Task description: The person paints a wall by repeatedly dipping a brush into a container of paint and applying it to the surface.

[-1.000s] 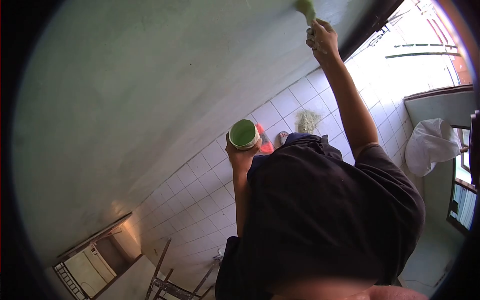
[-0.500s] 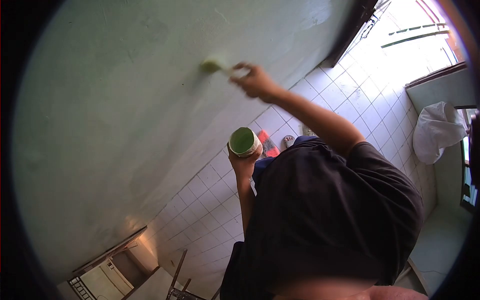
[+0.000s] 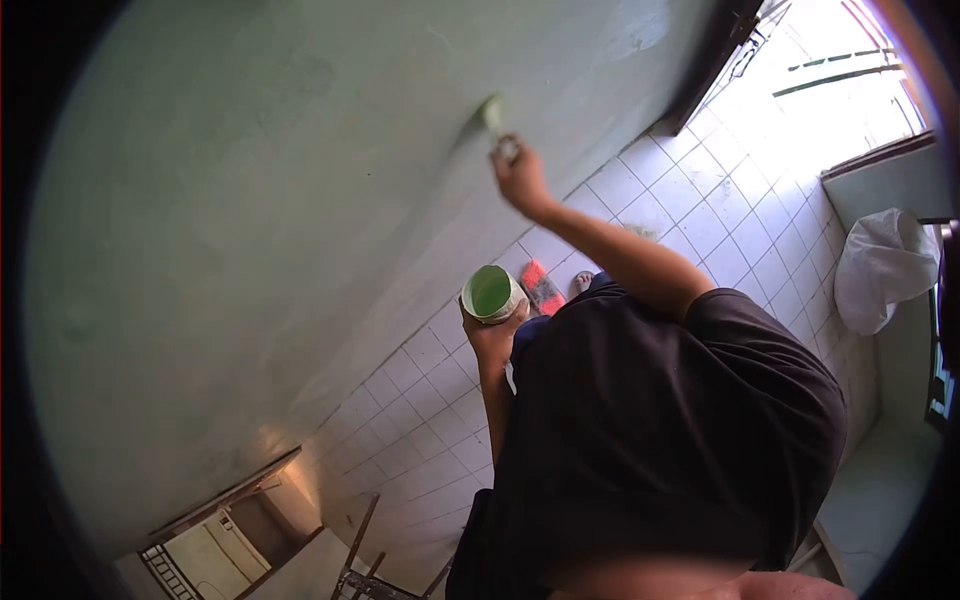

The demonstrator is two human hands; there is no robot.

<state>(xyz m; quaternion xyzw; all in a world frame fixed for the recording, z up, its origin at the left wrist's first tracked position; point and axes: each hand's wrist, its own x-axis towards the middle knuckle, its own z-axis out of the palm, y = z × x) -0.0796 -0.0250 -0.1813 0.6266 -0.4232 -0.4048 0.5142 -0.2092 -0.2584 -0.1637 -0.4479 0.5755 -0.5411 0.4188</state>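
My right hand [image 3: 520,178] is closed round the handle of a paintbrush [image 3: 491,113]. The brush's bristles, green with paint, are at the pale green wall [image 3: 270,190]; the brush is a little blurred, and I cannot tell how firmly it touches. Lower down, my left hand [image 3: 492,338] grips a white paint bucket [image 3: 513,303] from below and the side. Its mouth faces up toward me, and green paint [image 3: 490,291] shows inside.
White floor tiles [image 3: 430,375] run along the wall's foot. A red and grey object [image 3: 543,288] lies near my foot [image 3: 583,281]. A white sack [image 3: 880,270] stands at the right, a dark metal frame [image 3: 365,560] at the bottom. An open doorway [image 3: 830,100] is bright at the upper right.
My right hand has swept the brush to the right and slightly up along the wall, and the brush now points more upward. The bucket in my left hand has barely shifted.
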